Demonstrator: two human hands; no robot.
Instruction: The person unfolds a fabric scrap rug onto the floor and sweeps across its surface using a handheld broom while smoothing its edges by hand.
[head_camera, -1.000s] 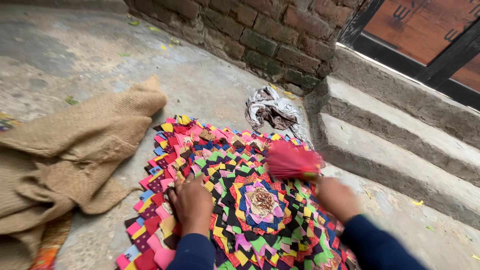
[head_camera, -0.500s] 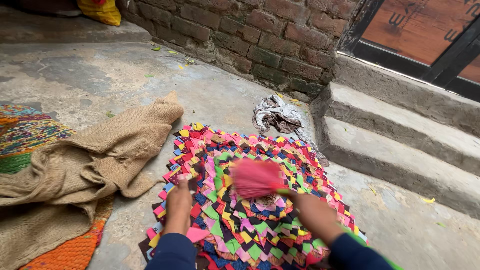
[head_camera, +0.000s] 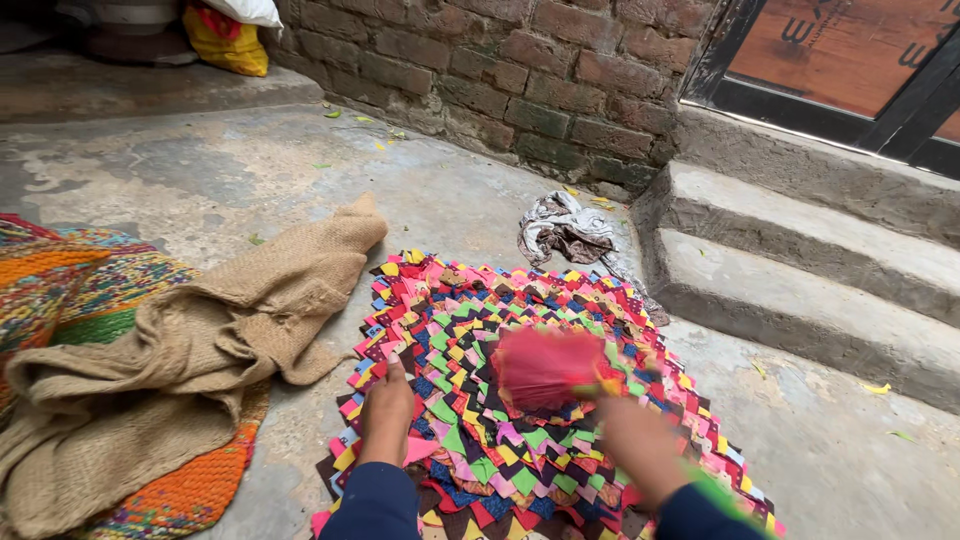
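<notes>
1. On the concrete floor (head_camera: 300, 170) beside the steps, a round patchwork mat (head_camera: 470, 300) of pointed cloth scraps lies flat: pink, yellow, green, black, red, all in rings.
2. Left hand (head_camera: 387, 410) is down on the mat's near-left part, palm flat, fingers together and pressing the patches; dark blue sleeve behind it.
3. Right hand (head_camera: 632, 440) is over the mat's right side, closed around the handle of a small pink brush (head_camera: 545, 365) (blurred, so the exact finger grip cannot be told).
4. The brush's pink bristles fan out over the middle of the mat, low on the cloth; whether they touch it is unclear.
5. To the left, a burlap sack (head_camera: 190, 360) lies crumpled, one corner reaching near the mat's edge, draped over a woven orange and multicolour rug (head_camera: 160, 500).
6. Beyond the mat, just off its far edge, a crumpled grey-white rag (head_camera: 565, 228) sits at the foot of the concrete steps (head_camera: 800, 290).
7. Behind it all, a brick wall (head_camera: 520, 70) and a dark-framed door (head_camera: 850, 60).
</notes>
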